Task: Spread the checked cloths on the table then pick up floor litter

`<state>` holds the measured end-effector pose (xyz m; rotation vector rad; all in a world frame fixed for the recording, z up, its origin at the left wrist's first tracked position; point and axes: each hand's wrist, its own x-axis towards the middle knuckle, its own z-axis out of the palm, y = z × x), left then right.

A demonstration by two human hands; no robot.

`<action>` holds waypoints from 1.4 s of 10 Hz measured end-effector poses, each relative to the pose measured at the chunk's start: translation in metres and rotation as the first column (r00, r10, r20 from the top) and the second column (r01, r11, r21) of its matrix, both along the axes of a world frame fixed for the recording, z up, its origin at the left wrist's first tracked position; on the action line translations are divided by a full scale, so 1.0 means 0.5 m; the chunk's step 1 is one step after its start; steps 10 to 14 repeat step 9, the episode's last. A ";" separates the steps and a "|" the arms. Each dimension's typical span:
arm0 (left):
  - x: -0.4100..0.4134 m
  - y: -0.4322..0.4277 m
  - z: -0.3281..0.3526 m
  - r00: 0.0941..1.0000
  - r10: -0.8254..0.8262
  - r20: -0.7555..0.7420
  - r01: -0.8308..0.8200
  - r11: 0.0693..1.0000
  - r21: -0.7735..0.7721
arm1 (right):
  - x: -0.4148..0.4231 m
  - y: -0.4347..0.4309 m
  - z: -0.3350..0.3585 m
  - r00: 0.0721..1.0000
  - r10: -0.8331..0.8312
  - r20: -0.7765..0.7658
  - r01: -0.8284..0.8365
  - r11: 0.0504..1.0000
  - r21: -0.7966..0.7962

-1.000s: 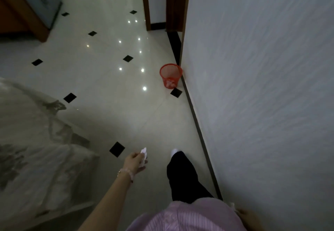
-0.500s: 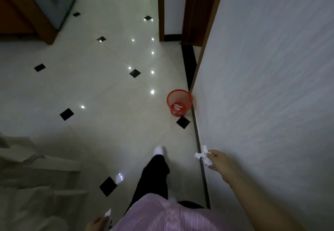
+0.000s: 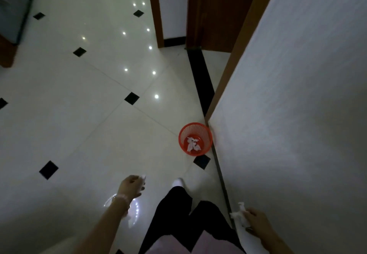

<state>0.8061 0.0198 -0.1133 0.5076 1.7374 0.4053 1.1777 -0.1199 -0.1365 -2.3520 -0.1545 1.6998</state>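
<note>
Left hand (image 3: 130, 187) bottom centre, fingers curled on a white paper scrap (image 3: 143, 178). Right hand (image 3: 256, 222) bottom right, fingers gripping crumpled tissue (image 3: 238, 214). Red mesh bin (image 3: 195, 139) centre-right against the wall (image 3: 297, 114), paper inside.

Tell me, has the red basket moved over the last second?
No. The red basket keeps its place against the wall corner, beside the same black floor tile; it only looks nearer because the person walked closer.

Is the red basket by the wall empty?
No: crumpled white paper lies on the bottom of the red basket, which stands on the floor beside the wall.
</note>
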 end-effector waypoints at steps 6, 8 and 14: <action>0.410 0.400 -0.617 0.989 -0.063 0.132 0.092 0.970 -0.226 | -0.002 0.595 -0.539 0.972 -0.111 -0.207 0.145 0.976 0.159; 0.386 0.373 -0.594 0.990 -0.081 0.118 0.109 0.962 -0.252 | 0.014 0.534 -0.518 0.956 -0.208 -0.206 0.212 0.977 -0.002; 0.347 0.341 -0.503 0.985 -0.154 0.077 0.167 0.965 -0.200 | 0.030 0.486 -0.439 0.981 -0.117 -0.157 0.123 0.992 0.029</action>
